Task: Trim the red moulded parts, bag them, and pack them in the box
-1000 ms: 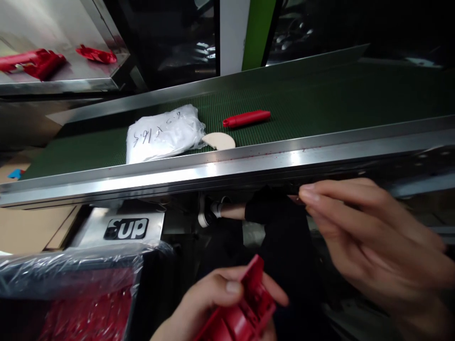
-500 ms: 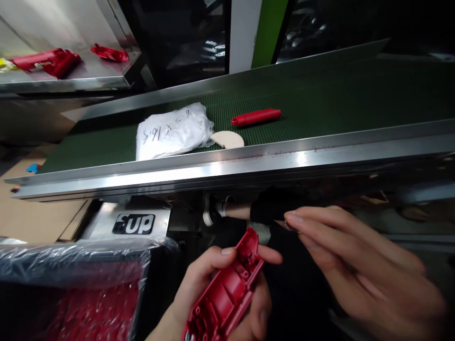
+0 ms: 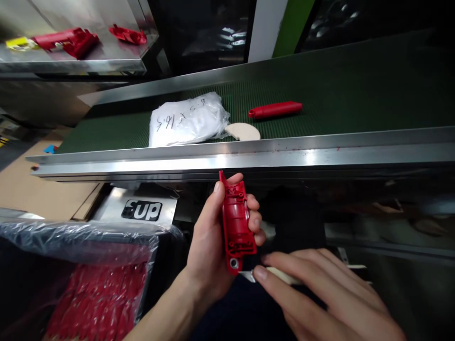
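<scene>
My left hand [image 3: 209, 241] grips a red plastic housing shell [image 3: 235, 222], held upright with its open ribbed side toward me, just below the steel edge of the conveyor. My right hand [image 3: 320, 293] pinches a small cream-handled blade tool [image 3: 280, 275]. The tool's metal tip sits at the shell's lower end, by a round hole. Whether the tip touches the shell I cannot tell.
A green conveyor belt [image 3: 337, 90] with a steel rim carries a white plastic bag [image 3: 188, 121], a beige disc [image 3: 243, 131] and a red tube-shaped part [image 3: 275, 110]. A plastic-lined bin of red parts [image 3: 92, 298] stands lower left. More red parts [image 3: 71, 40] lie on a steel shelf.
My left hand raised the red shell and turned it upright. My right hand dropped from beside the conveyor's edge down to the shell's lower end, holding the small tool.
</scene>
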{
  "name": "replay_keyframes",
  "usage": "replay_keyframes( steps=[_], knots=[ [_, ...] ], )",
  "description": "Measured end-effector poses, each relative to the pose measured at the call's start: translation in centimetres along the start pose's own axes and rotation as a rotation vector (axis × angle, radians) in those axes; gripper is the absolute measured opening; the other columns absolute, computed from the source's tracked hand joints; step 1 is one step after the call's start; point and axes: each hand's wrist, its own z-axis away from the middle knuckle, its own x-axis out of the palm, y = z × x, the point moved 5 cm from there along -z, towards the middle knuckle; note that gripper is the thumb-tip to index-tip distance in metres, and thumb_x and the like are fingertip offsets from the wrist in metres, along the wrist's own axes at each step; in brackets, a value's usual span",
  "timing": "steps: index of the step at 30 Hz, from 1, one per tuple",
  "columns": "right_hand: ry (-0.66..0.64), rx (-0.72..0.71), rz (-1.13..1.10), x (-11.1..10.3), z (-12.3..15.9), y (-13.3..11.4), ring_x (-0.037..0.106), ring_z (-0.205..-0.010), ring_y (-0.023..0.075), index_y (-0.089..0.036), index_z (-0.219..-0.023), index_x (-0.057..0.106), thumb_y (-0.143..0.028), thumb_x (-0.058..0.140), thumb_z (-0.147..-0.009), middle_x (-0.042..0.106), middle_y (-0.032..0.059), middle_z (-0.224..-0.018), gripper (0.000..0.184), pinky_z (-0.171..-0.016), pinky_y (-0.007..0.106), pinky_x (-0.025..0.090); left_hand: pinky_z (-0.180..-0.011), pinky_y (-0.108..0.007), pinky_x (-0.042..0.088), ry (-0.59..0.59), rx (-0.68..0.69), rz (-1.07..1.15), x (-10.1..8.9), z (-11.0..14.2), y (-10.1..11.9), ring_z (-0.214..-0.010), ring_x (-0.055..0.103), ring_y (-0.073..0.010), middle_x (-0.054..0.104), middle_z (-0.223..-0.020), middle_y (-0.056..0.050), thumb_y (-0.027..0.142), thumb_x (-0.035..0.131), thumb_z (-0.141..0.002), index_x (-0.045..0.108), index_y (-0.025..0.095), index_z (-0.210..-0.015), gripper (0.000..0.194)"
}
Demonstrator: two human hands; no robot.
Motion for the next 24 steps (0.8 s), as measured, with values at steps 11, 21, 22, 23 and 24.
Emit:
replay_keyframes(
  steps=[11,21,22,23,24],
  knots=[
    [-0.014,-0.006,0.014,0.2,0.4,0.1,0.062,-0.089,0.0194,-0.017,-0.109,0.070,-0.004,0.055,-0.087,0.068,0.0072,-0.103,0.029,-0.075,0.033,0.048,-0.055,-0.022,0.041,0.037,0.020,-0.036,0.4,0.3,-0.2,-0.062,0.045,-0.0120,0.050,-0.086,-0.005,0.042,0.035,-0.100,0.048,0.022,-0.123,0.034],
    [0.015,0.011,-0.059,-0.9,0.5,1.3,0.060,-0.102,0.0204,-0.015,-0.113,0.067,0.006,0.055,-0.082,0.065,0.0090,-0.110,0.040,-0.083,0.034,0.050,-0.053,-0.021,0.041,0.007,-0.056,0.089,0.3,-0.1,-0.5,-0.061,0.045,-0.0109,0.048,-0.085,-0.004,0.040,0.037,-0.100,0.051,0.018,-0.115,0.031],
    [0.001,0.001,-0.060,-1.1,0.6,1.5,0.059,-0.105,0.0200,-0.014,-0.115,0.066,0.006,0.055,-0.082,0.064,0.0089,-0.112,0.041,-0.086,0.033,0.050,-0.052,-0.021,0.042,0.011,-0.066,0.115,0.2,-0.2,-0.4,-0.061,0.045,-0.0109,0.048,-0.085,-0.005,0.040,0.037,-0.100,0.052,0.017,-0.115,0.031],
    [0.002,-0.008,-0.065,-1.3,0.7,1.7,0.059,-0.106,0.0198,-0.014,-0.117,0.065,0.005,0.055,-0.082,0.063,0.0086,-0.115,0.041,-0.088,0.033,0.049,-0.052,-0.021,0.042,0.016,-0.073,0.140,0.0,-0.4,-0.4,-0.060,0.045,-0.0109,0.048,-0.085,-0.005,0.040,0.037,-0.100,0.052,0.017,-0.115,0.031],
    [0.013,-0.008,-0.070,-1.6,0.7,2.1,0.059,-0.107,0.0200,-0.015,-0.119,0.064,0.004,0.055,-0.083,0.063,0.0079,-0.117,0.042,-0.089,0.033,0.049,-0.052,-0.021,0.042,0.024,-0.075,0.160,-0.2,-0.5,-0.4,-0.060,0.045,-0.0110,0.048,-0.085,-0.005,0.039,0.036,-0.100,0.052,0.016,-0.115,0.032]
  ],
)
